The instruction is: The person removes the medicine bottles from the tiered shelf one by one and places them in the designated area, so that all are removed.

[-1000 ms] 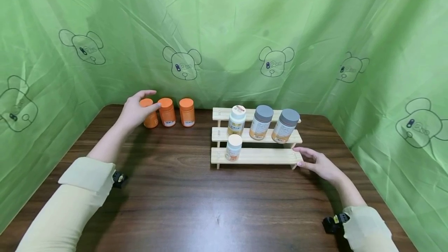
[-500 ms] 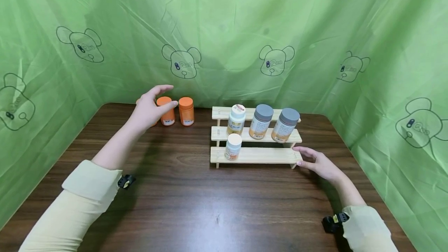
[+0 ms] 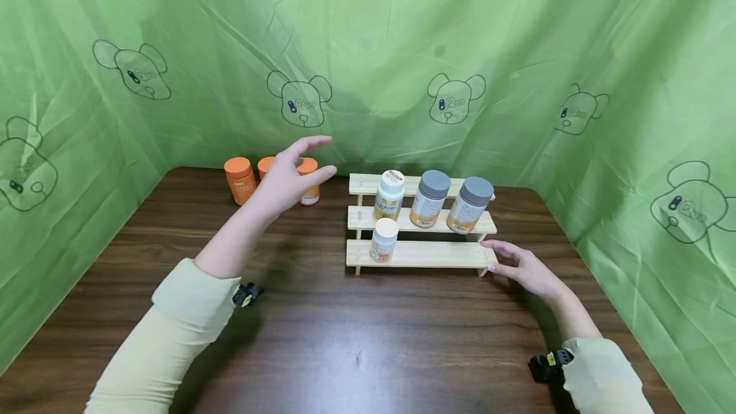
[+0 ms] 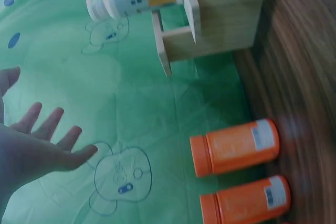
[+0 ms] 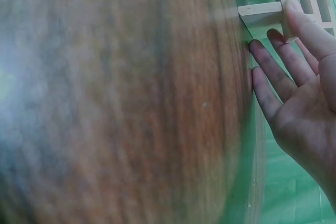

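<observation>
Our left hand (image 3: pixel 287 174), fingers spread and empty, hovers before the rigid, likely light orange plastic bottles (image 3: pixel 240 179), best gripped round the body, while our flat right hand (image 3: pixel 526 268) touches the stepped wooden rack (image 3: pixel 425 254).

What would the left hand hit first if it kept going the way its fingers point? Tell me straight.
Probably the green curtain. The left hand, open and raised, points up and to the right, over the orange bottles and left of the wooden rack. Nothing else shows in that line, though depth is hard to judge.
</observation>
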Tool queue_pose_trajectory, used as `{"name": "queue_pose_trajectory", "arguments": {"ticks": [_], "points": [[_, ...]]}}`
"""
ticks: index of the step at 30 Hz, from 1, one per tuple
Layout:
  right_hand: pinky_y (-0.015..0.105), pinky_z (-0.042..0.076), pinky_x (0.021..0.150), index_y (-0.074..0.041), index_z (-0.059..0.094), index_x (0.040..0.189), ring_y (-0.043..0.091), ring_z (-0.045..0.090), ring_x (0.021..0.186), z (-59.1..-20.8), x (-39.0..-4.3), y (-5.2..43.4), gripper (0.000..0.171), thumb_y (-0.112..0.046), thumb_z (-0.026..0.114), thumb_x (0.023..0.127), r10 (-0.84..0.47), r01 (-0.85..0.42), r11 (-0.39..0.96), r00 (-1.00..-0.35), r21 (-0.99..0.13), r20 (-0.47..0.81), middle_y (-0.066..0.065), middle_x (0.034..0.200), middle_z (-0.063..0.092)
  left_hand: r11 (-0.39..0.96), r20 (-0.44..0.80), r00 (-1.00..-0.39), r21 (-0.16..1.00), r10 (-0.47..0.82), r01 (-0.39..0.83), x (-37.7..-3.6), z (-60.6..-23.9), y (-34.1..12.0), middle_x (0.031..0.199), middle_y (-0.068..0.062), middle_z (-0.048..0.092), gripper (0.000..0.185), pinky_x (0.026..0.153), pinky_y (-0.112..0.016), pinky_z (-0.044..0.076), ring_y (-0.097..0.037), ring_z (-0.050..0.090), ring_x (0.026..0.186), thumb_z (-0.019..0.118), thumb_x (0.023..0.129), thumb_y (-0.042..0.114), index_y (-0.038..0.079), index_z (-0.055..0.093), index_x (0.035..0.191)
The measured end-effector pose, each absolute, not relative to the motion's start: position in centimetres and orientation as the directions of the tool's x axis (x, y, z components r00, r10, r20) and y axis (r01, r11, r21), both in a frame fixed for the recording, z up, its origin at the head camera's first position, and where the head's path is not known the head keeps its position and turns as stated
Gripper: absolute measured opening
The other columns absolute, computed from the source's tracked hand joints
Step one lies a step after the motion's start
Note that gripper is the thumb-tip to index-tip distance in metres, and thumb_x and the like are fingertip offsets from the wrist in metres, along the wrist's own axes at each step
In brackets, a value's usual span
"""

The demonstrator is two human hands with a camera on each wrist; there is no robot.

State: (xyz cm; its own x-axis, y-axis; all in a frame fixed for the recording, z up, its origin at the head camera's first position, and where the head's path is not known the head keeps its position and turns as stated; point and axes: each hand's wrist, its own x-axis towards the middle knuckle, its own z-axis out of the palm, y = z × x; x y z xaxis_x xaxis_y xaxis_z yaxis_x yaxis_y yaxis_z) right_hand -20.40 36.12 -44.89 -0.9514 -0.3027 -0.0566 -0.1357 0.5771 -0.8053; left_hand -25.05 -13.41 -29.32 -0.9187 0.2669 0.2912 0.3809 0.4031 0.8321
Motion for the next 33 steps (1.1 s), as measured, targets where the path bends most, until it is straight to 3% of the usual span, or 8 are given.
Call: {"name": "queue_pose_trajectory", "arguments": {"ticks": [6, 14, 26, 33], "points": [[0.008, 0.036, 0.09, -0.014, 0.049, 0.136, -0.006, 0.046, 0.116, -44.8, -20.4, 36.1, 0.051, -0.027, 0.066, 0.089, -0.3, -0.14, 0.582, -0.953, -0.801, -0.051, 0.013, 0.137, 0.051, 0.36, 0.309, -0.875, 0.821, 0.373, 0.443, -26.0, -29.4, -11.1, 0.14, 0.008, 0.047, 0.056, 0.113, -0.043, 0.023, -0.009, 0.035, 0.133, 0.066, 0.088, 0.035, 0.024, 0.045, 0.139], [0.01, 0.037, 0.09, -0.013, 0.049, 0.136, -0.007, 0.048, 0.114, -44.9, -20.5, 36.2, 0.051, -0.025, 0.066, 0.089, -0.306, -0.145, 0.568, -0.951, -0.81, -0.045, 0.014, 0.136, 0.051, 0.282, 0.281, -0.833, 0.849, 0.476, 0.447, -25.6, -28.7, -8.1, 0.141, -0.001, 0.048, 0.052, 0.113, -0.047, 0.023, -0.02, 0.038, 0.134, 0.063, 0.091, 0.025, 0.013, 0.045, 0.139], [0.01, 0.038, 0.09, -0.014, 0.049, 0.136, -0.006, 0.049, 0.113, -44.9, -20.4, 36.1, 0.051, -0.026, 0.066, 0.089, -0.305, -0.144, 0.562, -0.951, -0.815, -0.042, 0.014, 0.135, 0.053, 0.282, 0.247, -0.807, 0.849, 0.536, 0.447, -29.4, -31.8, -5.4, 0.138, 0.008, 0.05, 0.052, 0.112, -0.044, 0.026, -0.009, 0.038, 0.132, 0.068, 0.086, 0.036, 0.024, 0.05, 0.134], [0.009, 0.036, 0.091, -0.015, 0.049, 0.136, -0.006, 0.048, 0.114, -45.1, -20.4, 36.2, 0.051, -0.027, 0.066, 0.089, -0.3, -0.142, 0.573, -0.953, -0.807, -0.045, 0.013, 0.136, 0.052, 0.245, 0.217, -0.781, 0.871, 0.586, 0.426, -30.2, -32.7, -4.9, 0.139, 0.004, 0.05, 0.054, 0.111, -0.043, 0.028, -0.012, 0.04, 0.131, 0.069, 0.087, 0.028, 0.018, 0.048, 0.137]]}}
